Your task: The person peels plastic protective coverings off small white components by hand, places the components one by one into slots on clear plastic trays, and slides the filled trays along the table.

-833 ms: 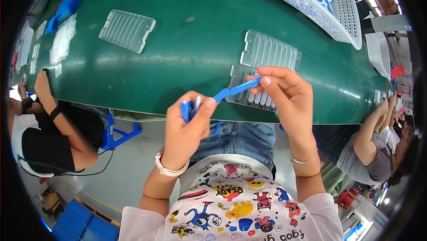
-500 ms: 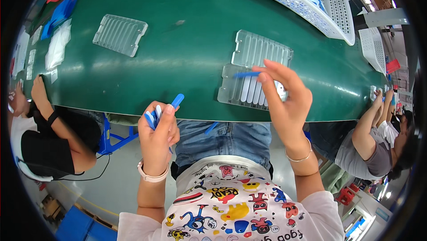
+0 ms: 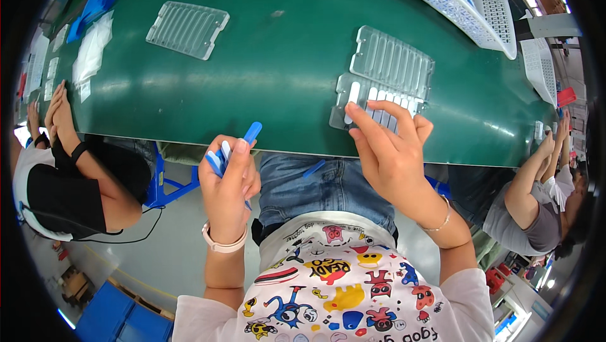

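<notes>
My left hand (image 3: 230,174) is closed around several narrow, round-ended strips, some blue, some white. One blue strip (image 3: 252,132) sticks up past the thumb. With its fingertips, my right hand (image 3: 394,152) holds a white round-ended strip (image 3: 354,96) over the left side of a clear grooved tray (image 3: 339,113). Whether that strip rests in its groove is hard to tell. Several white strips (image 3: 396,101) lie side by side in the tray, partly behind my fingers. A second clear grooved panel (image 3: 391,58), with no strips in it, adjoins the tray's far edge.
Another clear grooved tray (image 3: 188,29) lies on the green table (image 3: 284,83) at the left. A white basket (image 3: 442,7) of blue and white strips stands far right. Clear plastic bags (image 3: 93,48) lie far left. Co-workers sit at both sides. A blue strip (image 3: 314,168) lies on my lap.
My right hand has brought a strip down to the tray's left side; it showed blue before and shows white now. My left hand keeps its bundle. The whole view has shifted slightly.
</notes>
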`<state>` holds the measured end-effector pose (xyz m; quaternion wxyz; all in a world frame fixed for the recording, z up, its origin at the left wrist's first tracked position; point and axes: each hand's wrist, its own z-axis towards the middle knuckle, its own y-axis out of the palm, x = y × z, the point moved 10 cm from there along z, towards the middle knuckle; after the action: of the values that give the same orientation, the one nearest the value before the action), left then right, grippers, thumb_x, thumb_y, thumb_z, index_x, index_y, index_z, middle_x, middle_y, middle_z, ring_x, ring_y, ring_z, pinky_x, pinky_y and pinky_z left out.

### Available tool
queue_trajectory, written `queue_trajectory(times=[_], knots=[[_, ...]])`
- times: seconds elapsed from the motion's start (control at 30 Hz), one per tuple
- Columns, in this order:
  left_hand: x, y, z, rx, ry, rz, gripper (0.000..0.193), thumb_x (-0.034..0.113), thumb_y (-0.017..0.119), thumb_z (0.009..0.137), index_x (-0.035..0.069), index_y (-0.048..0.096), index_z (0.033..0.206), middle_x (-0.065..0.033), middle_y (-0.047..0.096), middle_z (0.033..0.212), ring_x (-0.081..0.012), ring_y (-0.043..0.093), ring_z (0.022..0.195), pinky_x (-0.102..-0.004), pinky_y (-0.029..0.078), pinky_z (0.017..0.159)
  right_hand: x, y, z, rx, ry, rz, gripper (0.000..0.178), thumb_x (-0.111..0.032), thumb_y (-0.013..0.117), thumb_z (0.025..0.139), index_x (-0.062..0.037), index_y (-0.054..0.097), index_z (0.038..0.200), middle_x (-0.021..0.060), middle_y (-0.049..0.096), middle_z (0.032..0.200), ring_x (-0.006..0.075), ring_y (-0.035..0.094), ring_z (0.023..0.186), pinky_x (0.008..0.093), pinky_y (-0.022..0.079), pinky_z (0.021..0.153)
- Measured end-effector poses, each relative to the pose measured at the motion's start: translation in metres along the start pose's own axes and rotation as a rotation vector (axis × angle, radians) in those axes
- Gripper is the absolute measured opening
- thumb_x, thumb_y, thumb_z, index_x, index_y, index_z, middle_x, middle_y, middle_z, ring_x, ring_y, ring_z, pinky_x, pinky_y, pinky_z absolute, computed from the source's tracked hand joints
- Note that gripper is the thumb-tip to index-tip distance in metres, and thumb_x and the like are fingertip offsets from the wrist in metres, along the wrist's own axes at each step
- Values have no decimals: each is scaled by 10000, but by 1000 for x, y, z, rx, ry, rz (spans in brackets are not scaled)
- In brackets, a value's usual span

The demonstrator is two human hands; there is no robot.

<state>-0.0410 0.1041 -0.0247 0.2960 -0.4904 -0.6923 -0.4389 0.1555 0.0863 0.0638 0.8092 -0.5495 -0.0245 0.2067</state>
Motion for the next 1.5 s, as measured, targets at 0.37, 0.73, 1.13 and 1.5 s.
queue_trajectory(times=[0.37,0.73,1.13,1.5], knots=[[5,-12,-8,70,22,12,201,166,563,922,41,481,788,49,351,532,-16,262,414,-201,215,367,-72,64,-46,-289,-321,319,250,-110,583,680,-48,655,911,25,615,986,155,566,802,288,477,629],[13,-30,-10,108,95,12,170,184,537,940,51,486,847,49,345,570,-20,260,412,-195,192,363,-14,120,-60,-479,134,622,192,-27,660,748,-35,691,937,104,655,929,286,627,805,343,508,704],[5,-7,-3,-39,-18,203,140,103,588,900,34,526,796,59,391,543,3,297,420,-191,205,372,-29,20,-11,-372,102,956,220,-5,633,751,-70,705,949,91,576,973,221,549,835,308,465,694],[69,1,38,-62,354,504,143,157,508,957,16,531,949,-63,595,837,-4,293,448,-188,227,389,76,8,33,-61,496,534,202,-34,679,766,-45,674,967,65,613,762,198,544,707,308,442,640]])
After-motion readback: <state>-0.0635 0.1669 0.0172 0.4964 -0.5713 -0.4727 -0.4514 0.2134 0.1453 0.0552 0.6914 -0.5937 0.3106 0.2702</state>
